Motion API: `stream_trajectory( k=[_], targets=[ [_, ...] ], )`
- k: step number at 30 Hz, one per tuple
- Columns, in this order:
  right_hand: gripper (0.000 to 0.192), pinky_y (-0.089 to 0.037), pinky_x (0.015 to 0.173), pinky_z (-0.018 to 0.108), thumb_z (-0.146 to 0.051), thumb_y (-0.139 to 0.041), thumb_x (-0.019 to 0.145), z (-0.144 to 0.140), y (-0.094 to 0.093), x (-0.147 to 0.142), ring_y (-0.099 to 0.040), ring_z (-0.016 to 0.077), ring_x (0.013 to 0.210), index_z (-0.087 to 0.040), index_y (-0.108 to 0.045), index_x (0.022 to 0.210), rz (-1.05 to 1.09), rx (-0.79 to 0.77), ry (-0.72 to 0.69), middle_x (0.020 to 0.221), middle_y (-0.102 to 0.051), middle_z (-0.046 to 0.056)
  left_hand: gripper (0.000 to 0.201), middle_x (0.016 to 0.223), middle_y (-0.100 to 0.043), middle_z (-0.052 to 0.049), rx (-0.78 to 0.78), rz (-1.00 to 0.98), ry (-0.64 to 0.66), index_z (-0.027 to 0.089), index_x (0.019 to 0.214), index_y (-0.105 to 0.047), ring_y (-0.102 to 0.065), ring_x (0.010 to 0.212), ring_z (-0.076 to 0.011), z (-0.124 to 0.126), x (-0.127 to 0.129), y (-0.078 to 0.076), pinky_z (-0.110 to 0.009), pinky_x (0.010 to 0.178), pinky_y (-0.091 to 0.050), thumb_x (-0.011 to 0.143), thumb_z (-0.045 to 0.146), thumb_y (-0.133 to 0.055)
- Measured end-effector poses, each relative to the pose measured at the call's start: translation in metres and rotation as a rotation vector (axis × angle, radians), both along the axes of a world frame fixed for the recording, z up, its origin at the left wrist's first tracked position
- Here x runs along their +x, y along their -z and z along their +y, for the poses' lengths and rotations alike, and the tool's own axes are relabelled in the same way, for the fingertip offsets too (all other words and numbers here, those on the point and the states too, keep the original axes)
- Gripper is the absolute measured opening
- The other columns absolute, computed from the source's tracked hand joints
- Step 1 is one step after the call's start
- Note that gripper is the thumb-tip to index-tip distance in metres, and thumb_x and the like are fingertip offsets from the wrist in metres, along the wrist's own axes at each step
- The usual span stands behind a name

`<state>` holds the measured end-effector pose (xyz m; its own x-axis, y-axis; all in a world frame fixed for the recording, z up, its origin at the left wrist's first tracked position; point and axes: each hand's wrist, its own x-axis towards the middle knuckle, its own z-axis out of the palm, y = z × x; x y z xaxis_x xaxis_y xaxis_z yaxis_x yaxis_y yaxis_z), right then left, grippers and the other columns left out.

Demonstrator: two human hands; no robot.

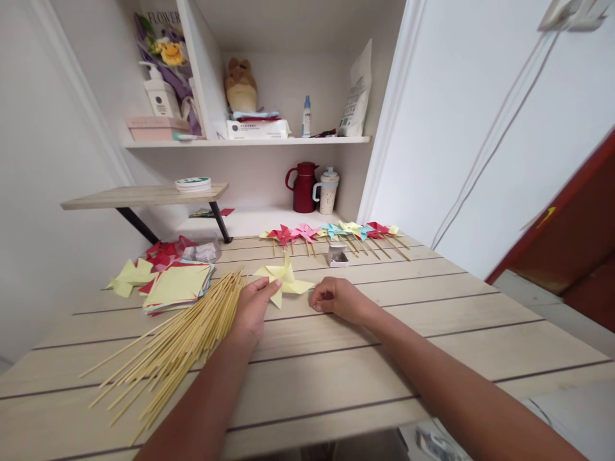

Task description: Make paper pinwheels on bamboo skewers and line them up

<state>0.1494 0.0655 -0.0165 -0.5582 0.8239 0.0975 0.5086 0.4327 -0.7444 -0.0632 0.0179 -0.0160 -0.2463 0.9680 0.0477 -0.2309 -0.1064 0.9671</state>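
Note:
A pale yellow paper pinwheel [289,282] is pinched at one edge between the thumb and fingers of my left hand [253,307], just above the table. To its right, my right hand [340,299] is closed with fingertips together; anything in them is too small to make out. Beside my left hand lies a loose bundle of thin wooden sticks [192,339]. A small open box [337,256] with tiny contents stands beyond my right hand. Along the back, finished pinwheels [305,233] in red, pink, blue and yellow lie on their sticks.
Left of the sticks sits a stack of coloured paper squares [177,285], with a folded yellow pinwheel [129,276] beside it and a clear container [202,251] behind. A raised wooden shelf [144,195] overhangs the back left. A red jug [304,189] and a lidded cup [328,192] stand behind.

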Motion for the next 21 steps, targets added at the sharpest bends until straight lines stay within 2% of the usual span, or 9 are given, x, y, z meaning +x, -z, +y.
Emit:
stream_trajectory(
  k=[9,21],
  targets=[
    [0.011,-0.039,0.06,0.023,-0.015,-0.063,0.072,-0.0006,-0.0003,-0.0006,-0.055,0.0127,0.065,-0.021,-0.071,0.077,-0.006,0.013,0.004,0.073,-0.064,-0.001,0.03,0.086,-0.076,-0.008,0.001,0.015,0.005,0.015,0.083,-0.077,-0.065,0.086,-0.0224,0.0012,-0.0017,0.0022,-0.032,0.084,-0.045,0.063,0.037,-0.082],
    [0.016,-0.043,0.064,0.024,-0.011,-0.06,0.07,-0.0012,-0.0064,-0.0007,-0.062,0.0148,0.067,-0.02,-0.072,0.071,-0.055,0.002,0.01,0.075,-0.071,0.001,0.031,0.088,-0.076,-0.007,-0.02,0.024,-0.014,0.015,0.083,-0.077,-0.065,0.086,-0.0209,0.0001,-0.0023,0.0022,-0.03,0.083,-0.044,0.062,0.037,-0.083]
  ],
)
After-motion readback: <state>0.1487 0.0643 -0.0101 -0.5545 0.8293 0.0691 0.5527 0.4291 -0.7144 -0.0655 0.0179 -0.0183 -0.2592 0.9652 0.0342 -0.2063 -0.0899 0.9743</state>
